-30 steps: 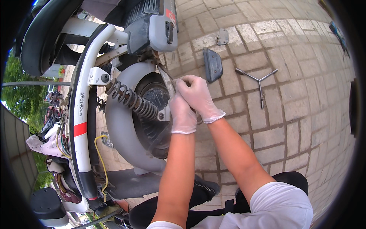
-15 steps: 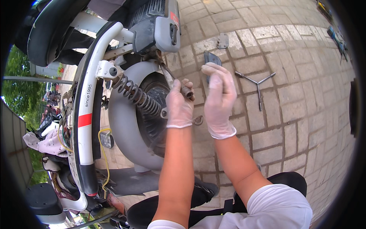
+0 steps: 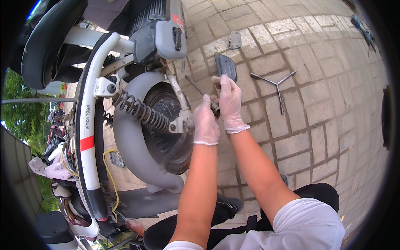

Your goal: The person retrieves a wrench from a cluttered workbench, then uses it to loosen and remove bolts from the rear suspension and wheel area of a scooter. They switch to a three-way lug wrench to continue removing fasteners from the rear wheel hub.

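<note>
Both my hands wear thin translucent gloves. My left hand is closed round a dark socket wrench, whose thin rod slants up and left past the wheel. Its round socket end shows between my hands. My right hand is beside that end, with fingers bent and pressed together; what they hold, if anything, is hidden. Left of my hands is the scooter's rear wheel under a grey fender. A rusty coil-spring shock absorber runs down to a metal bracket near my left hand.
On the paving lie a black footrest-like piece, a small grey plate and a three-armed wrench. A blue tool lies far right. The scooter's white frame bar and a yellow cable are at left.
My left hand has moved right, away from the wheel, with the socket wrench. My right hand has come closer to the socket end, its fingers more bent. The view has shifted slightly.
</note>
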A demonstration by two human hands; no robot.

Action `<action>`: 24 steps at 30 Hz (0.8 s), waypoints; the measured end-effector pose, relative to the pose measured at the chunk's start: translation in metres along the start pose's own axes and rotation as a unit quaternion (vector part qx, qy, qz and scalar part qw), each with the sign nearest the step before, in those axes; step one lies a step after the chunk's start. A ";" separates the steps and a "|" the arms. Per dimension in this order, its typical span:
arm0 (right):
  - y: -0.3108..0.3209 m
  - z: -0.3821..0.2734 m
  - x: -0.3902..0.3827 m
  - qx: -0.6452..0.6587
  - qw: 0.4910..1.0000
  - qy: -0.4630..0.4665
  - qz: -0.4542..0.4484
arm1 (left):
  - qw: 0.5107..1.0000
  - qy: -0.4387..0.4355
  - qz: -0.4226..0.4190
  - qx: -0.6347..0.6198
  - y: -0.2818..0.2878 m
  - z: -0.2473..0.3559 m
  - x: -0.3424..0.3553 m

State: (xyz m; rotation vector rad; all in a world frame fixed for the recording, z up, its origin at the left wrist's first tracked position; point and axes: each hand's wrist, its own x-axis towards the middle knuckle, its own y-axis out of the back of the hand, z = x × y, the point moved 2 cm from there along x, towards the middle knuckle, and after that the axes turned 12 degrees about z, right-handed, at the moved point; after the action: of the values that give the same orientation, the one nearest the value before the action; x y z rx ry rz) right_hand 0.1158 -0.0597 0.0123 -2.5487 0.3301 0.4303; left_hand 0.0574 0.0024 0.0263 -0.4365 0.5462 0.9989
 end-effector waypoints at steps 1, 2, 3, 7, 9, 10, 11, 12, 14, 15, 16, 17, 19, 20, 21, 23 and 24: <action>0.008 0.007 0.006 0.000 1.000 -0.024 -0.004 | 0.999 -0.010 -0.015 0.048 0.005 -0.006 -0.003; 0.016 0.015 0.015 -0.037 0.997 -0.064 0.000 | 0.997 -0.014 -0.010 0.076 0.009 -0.012 -0.007; 0.026 0.024 0.026 -0.067 0.994 -0.090 -0.009 | 0.995 -0.020 -0.003 0.102 0.012 -0.019 -0.015; 0.033 0.067 0.052 -0.102 0.963 -0.208 -0.140 | 0.982 -0.054 0.009 0.183 0.045 -0.040 -0.076; 0.016 0.082 0.057 -0.089 0.935 -0.271 -0.210 | 0.973 -0.049 0.012 0.226 0.069 -0.046 -0.111; -0.001 0.087 0.059 -0.063 0.925 -0.288 -0.239 | 0.972 -0.034 0.015 0.232 0.080 -0.047 -0.127; -0.022 0.091 0.059 -0.041 0.914 -0.304 -0.265 | 0.968 -0.007 0.024 0.251 0.091 -0.047 -0.142; -0.042 0.093 0.059 -0.019 0.901 -0.320 -0.292 | 0.964 0.021 0.030 0.264 0.102 -0.047 -0.155; -0.081 0.097 0.060 -0.065 0.878 -0.339 -0.331 | 0.952 0.063 0.034 0.296 0.125 -0.044 -0.182; -0.094 0.099 0.058 -0.080 0.867 -0.337 -0.358 | 0.950 0.090 0.041 0.295 0.134 -0.045 -0.192; -0.103 0.102 0.057 -0.045 0.854 -0.377 -0.355 | 0.953 0.107 0.039 0.282 0.142 -0.047 -0.202; -0.110 0.106 0.056 -0.003 0.841 -0.406 -0.358 | 0.955 0.133 0.036 0.264 0.150 -0.050 -0.210; -0.116 0.114 0.054 0.076 0.808 -0.469 -0.350 | 0.954 0.142 0.032 0.263 0.163 -0.055 -0.221; -0.116 0.119 0.054 0.106 0.794 -0.483 -0.353 | 0.949 0.175 0.046 0.260 0.168 -0.059 -0.223; -0.115 0.123 0.054 0.135 0.780 -0.497 -0.356 | 0.950 0.184 0.048 0.248 0.172 -0.062 -0.225; -0.114 0.128 0.055 0.161 0.762 -0.501 -0.377 | 0.953 0.183 0.042 0.236 0.174 -0.068 -0.225; -0.113 0.130 0.057 0.137 0.763 -0.514 -0.368 | 0.956 0.195 0.044 0.216 0.174 -0.070 -0.224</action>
State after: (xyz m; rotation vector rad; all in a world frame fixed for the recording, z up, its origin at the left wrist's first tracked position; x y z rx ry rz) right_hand 0.1729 0.0961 -0.0616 -1.5956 -0.9095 1.2141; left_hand -0.2063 -0.1037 0.0921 -0.2157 1.1228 0.8476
